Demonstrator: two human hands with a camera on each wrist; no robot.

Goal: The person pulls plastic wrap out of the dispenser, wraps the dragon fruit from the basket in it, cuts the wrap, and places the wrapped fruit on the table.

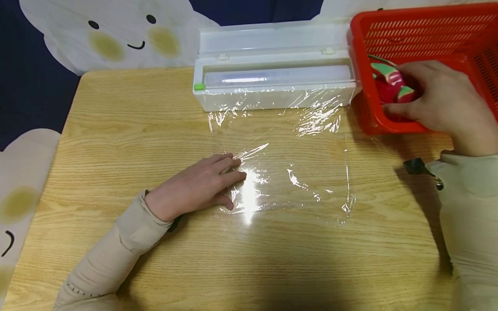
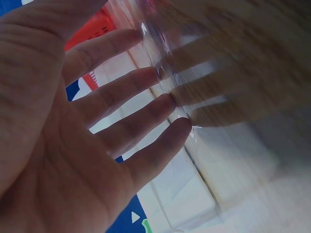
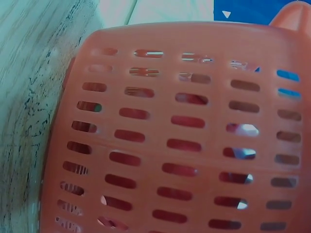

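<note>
At the far left, a dark cloth (image 1: pixel 68 101) printed with pale smiling clouds bordered a wood-grained worktop (image 1: pixel 116 108). Next to the right, a sleeved forearm led to the left hand (image 1: pixel 196 183), palm down, its fingers extended and slightly spread, gripping nothing; the fingertips touched the left part of a sheet of clear film (image 1: pixel 297 166). In the left wrist view, the four fingers appeared straight and apart, their tips meeting the glossy film. Centrally, at the back of the worktop, stood a long white box (image 1: pixel 272 98), its lid (image 1: pixel 272 41) tilted back on two hinges and a small green piece (image 1: pixel 199 87) at the left end of its front edge. A roll (image 1: pixel 280 76) lay lengthwise inside; from it the film passed over the front wall and spread across the worktop toward the near side, creased and glinting. At the right, just beside the box, stood a red basket (image 1: pixel 368 86) with slotted walls. Inside it, near its left wall, a pink-and-green fruit (image 1: pixel 396 79) was gripped by the right hand (image 1: pixel 447 97), the thumb on the near side and the fingers on the far side, partly hidden.
</note>
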